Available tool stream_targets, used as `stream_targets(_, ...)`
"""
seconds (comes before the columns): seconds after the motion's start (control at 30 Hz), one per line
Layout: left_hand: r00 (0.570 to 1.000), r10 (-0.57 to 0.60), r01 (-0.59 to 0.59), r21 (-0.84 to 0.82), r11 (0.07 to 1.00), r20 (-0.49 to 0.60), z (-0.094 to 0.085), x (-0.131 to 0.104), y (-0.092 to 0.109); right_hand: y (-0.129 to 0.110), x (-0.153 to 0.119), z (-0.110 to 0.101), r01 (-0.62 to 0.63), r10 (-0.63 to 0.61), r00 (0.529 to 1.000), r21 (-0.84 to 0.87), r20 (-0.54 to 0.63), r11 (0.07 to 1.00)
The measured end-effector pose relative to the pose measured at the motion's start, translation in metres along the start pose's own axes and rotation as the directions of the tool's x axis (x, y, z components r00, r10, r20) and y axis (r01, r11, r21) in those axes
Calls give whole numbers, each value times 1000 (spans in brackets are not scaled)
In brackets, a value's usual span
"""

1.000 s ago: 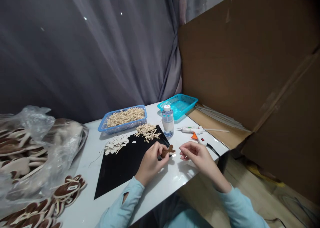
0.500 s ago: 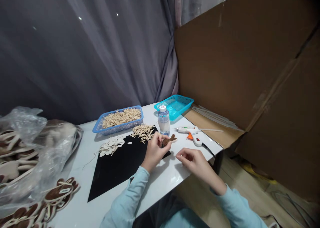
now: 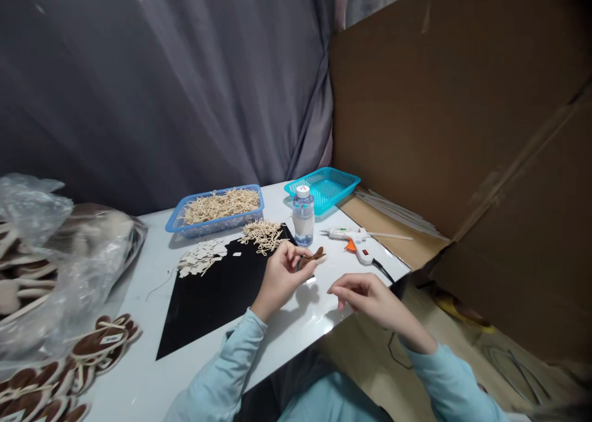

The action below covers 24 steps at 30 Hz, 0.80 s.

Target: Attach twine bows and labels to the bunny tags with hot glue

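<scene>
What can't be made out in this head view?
- Head view: much of the brown piece, covered by the left hand.
- Head view: anything between the fingertips of the right hand, too small to tell.
- Head view: print on the white tag, too small.
- Head view: the rest of the plastic bag, cut off by the left edge.
</scene>
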State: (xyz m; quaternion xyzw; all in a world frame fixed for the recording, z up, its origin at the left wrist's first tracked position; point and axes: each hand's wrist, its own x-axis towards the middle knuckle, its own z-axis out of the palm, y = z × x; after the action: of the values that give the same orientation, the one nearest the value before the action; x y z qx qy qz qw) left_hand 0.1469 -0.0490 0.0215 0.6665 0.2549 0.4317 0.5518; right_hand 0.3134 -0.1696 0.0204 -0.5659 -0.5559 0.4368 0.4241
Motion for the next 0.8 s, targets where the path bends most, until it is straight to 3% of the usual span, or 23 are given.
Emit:
stream_targets(0.2, 1000, -21, 21, -1, 1000, 23, 2, -1, 1, 8, 9, -4, -20, 20, 1000, -5, 21, 1000)
stream_targets(0.4, 995, -80, 89, -184, 979, 56, -5, 0, 2, 6, 46, -20, -10, 17, 978, -32, 208, 999)
stream_targets(0.53, 989, -101, 121, -195, 973, 109, -7, -1, 3, -12, 65, -38, 21, 20, 948, -125, 319, 992)
stream_targets(0.63, 986, -83, 104, -138, 985, 148, -7, -1, 2, -31, 84, -44, 75, 2, 949, -232, 314, 970)
stream_targets(0.8, 992, -41, 34, 62, 997, 120, -9, 0, -5, -65, 97, -27, 229, -116, 953, -418, 278, 879)
